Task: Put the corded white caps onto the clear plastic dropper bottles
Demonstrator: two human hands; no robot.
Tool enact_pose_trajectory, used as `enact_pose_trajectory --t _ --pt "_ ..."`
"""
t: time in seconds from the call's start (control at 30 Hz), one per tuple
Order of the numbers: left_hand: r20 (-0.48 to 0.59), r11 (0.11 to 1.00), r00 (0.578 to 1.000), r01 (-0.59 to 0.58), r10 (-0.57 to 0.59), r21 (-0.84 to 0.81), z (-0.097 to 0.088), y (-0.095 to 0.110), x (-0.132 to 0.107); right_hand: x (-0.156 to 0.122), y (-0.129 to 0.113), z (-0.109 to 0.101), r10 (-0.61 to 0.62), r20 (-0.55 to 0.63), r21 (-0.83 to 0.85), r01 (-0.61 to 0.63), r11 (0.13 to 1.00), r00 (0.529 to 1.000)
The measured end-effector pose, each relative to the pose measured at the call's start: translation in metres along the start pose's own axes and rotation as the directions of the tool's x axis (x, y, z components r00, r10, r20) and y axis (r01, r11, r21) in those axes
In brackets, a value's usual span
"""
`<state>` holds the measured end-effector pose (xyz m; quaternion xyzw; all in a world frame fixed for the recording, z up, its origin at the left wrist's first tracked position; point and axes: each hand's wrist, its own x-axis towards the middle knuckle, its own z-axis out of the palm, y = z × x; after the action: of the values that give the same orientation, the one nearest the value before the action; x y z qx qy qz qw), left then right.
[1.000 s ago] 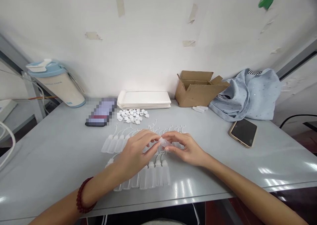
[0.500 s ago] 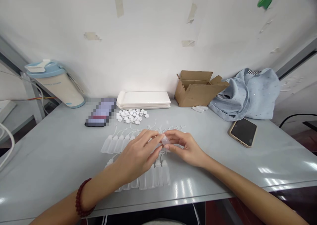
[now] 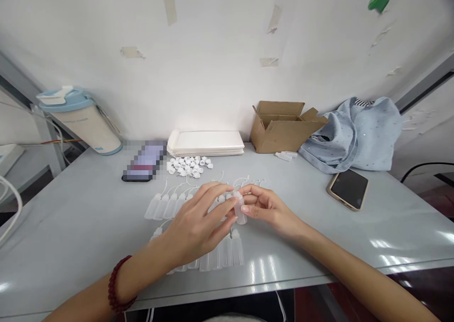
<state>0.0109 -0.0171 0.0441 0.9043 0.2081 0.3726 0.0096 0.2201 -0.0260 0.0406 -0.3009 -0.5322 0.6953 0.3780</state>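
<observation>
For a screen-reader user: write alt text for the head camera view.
A person's right hand holds a small translucent plastic bottle upright, with the left hand reaching to its top. Rows of matching bottles with thin tubes lie on a grey table, near a pile of white caps, with a cardboard box and a phone beyond.

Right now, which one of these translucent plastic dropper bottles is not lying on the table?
The translucent plastic dropper bottle pinched in the right hand: it is held nearly upright in the air, while the other bottles lie in rows on the grey table.
</observation>
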Motion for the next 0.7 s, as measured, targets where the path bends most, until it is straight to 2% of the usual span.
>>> enact_pose_trajectory --t 0.2,0.3,0.4,0.47,0.53,0.6,0.7 --pt "0.058 0.995 0.994 -0.092 0.089 0.047 -0.002 0.001 0.0 -0.001 0.0 0.003 0.028 0.053 0.035 -0.03 0.999 0.998" --pt "0.058 0.995 0.995 -0.078 0.075 0.067 -0.003 0.002 0.0 0.0 0.0 0.002 0.043 0.08 0.001 -0.043 0.999 0.996" --pt "0.081 0.999 0.996 -0.047 0.045 0.023 -0.005 0.008 0.001 -0.001 -0.006 -0.006 0.128 0.139 -0.083 -0.118 0.99 0.982" --pt "0.129 0.998 0.99 -0.051 0.054 -0.024 -0.006 0.015 0.001 -0.004 -0.015 -0.014 0.239 0.211 -0.18 -0.203 0.962 0.948" --pt "0.191 0.995 0.978 -0.068 0.08 -0.068 -0.007 0.022 0.002 -0.007 -0.025 -0.022 0.356 0.286 -0.306 -0.267 0.914 0.89" --pt "0.252 0.993 0.963 -0.078 0.099 -0.094 -0.006 0.029 0.002 -0.011 -0.034 -0.027 0.425 0.338 -0.419 -0.27 0.867 0.84" --pt "0.327 0.991 0.94 -0.063 0.097 -0.115 -0.001 0.033 0.001 -0.013 -0.039 -0.031 0.493 0.366 -0.523 -0.264 0.81 0.789"
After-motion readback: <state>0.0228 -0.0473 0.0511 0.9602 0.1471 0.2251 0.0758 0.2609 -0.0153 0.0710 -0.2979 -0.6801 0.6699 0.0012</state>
